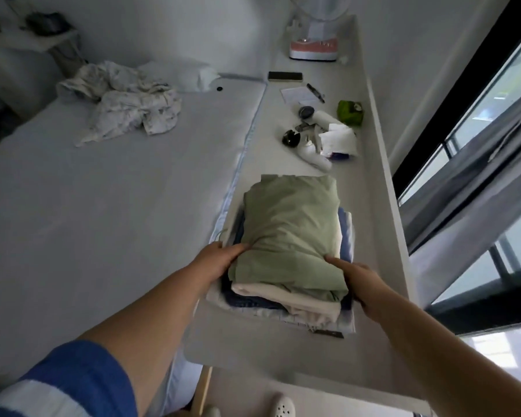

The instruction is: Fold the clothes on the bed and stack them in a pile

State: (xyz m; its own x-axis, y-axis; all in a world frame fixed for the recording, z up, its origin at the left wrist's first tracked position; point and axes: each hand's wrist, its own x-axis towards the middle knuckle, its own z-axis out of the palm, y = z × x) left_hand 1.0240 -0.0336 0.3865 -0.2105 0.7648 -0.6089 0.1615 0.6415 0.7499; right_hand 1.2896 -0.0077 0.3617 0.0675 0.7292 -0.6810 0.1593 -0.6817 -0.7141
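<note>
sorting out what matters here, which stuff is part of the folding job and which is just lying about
Job: green garment on the pile, left hand, right hand, crumpled floral cloth on the bed.
Lying about: fan, pen, paper, green pouch, keys, shoe.

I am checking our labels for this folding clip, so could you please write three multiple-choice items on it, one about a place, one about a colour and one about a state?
1. Where does the pile of folded clothes sit?
A. on the ledge beside the bed
B. on the floor
C. on the pillow

2. What colour is the top garment?
A. red
B. pale green
C. black

3. How is the patterned cloth on the bed?
A. neatly folded
B. hanging up
C. crumpled, unfolded

Answers: 1 A, the pile rests on the white ledge between mattress and window. 2 B, the left hand and right hand touch a pale green fold. 3 C, it lies in a rumpled heap.
</note>
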